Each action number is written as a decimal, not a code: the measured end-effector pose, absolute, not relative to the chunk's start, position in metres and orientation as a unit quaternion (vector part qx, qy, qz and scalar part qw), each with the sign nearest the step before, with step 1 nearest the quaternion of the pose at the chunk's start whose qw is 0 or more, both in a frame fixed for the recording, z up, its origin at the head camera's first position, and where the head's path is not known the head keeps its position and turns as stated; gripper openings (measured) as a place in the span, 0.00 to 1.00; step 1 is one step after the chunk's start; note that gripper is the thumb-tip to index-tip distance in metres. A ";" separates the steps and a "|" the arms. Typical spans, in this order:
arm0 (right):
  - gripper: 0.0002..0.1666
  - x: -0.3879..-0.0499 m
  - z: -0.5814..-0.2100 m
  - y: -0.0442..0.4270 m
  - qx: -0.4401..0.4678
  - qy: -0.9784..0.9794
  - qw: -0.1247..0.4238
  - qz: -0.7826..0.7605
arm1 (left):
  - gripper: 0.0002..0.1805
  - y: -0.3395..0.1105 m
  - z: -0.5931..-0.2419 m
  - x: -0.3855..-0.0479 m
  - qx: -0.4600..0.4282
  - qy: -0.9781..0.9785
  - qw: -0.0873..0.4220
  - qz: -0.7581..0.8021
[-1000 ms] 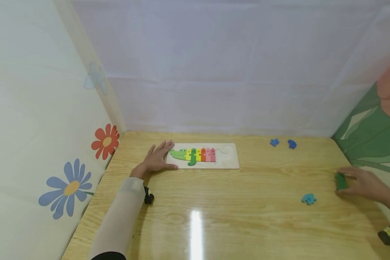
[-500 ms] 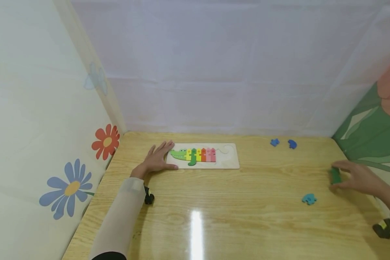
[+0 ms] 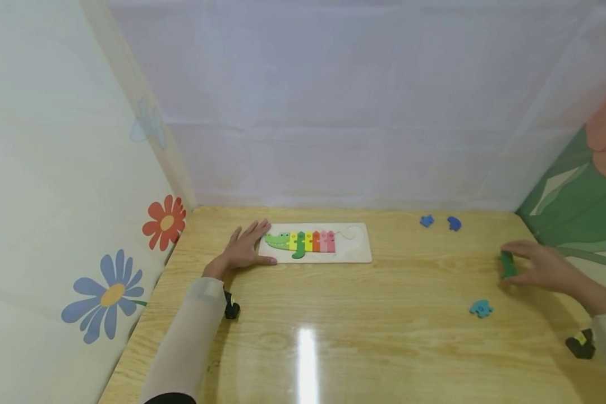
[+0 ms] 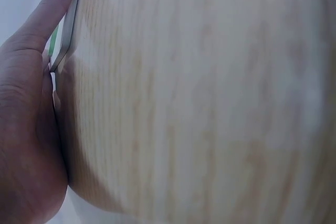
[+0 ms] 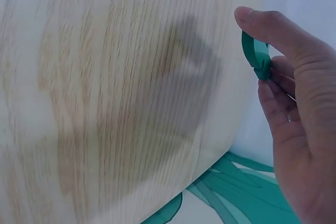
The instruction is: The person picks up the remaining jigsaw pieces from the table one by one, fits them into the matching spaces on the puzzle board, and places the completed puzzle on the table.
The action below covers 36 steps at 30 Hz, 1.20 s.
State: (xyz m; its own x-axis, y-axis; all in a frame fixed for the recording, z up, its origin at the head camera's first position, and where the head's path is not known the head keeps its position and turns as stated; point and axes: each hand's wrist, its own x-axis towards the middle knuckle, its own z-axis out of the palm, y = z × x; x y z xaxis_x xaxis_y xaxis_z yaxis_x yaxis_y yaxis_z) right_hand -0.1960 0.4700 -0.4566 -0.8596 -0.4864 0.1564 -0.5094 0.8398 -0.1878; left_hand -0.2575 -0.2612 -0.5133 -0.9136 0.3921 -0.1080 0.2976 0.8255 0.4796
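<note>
A pale board [image 3: 356,252] with crocodile puzzle pieces [image 3: 308,241] lies at the back of the table. Its right part bears a curled tail outline with no pieces on it. My left hand [image 3: 239,251] rests at the board's left end, fingers spread and thumb on the front edge; in the left wrist view the hand [image 4: 23,103] touches the board's edge [image 4: 65,35]. At the right, my right hand [image 3: 547,269] pinches a green piece [image 3: 508,265] above the table. The right wrist view shows that piece [image 5: 256,51] between thumb and fingers of the hand [image 5: 310,98].
Two blue pieces, one lighter [image 3: 426,221] and one darker [image 3: 454,223], lie near the table's back edge. A light blue piece [image 3: 481,308] lies nearer, left of the right forearm. White cloth [image 3: 303,112] stands behind the table, with flower-patterned cloth [image 3: 106,292] at the sides.
My right hand has moved left and slightly toward the back with the green piece in its grip. The left hand and the board have stayed in place.
</note>
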 end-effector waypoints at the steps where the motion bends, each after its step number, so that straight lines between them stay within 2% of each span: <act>1: 0.49 -0.196 -0.456 0.468 0.262 -0.957 0.054 0.110 | 0.67 -0.261 -0.513 -0.257 0.180 0.950 0.103 0.232; 15: 0.50 -0.206 -0.451 0.449 0.271 -0.953 0.052 0.123 | 0.65 -0.261 -0.512 -0.255 0.178 0.949 0.103 0.238; 24: 0.48 -0.213 -0.453 0.439 0.299 -0.944 0.085 0.113 | 0.65 -0.261 -0.512 -0.256 0.180 0.949 0.102 0.238; 36: 0.48 -0.215 -0.448 0.419 0.283 -0.950 0.034 0.129 | 0.66 -0.259 -0.513 -0.257 0.178 0.950 0.105 0.235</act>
State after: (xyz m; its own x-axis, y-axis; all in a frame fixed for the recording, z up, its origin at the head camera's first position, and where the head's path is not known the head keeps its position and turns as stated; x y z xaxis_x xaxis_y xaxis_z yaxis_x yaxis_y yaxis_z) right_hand -0.2149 0.4192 -0.4481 -0.8372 -0.5293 0.1381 -0.5469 0.8063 -0.2255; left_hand -0.2565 -0.2594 -0.5130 -0.9146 0.3876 -0.1151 0.2890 0.8257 0.4844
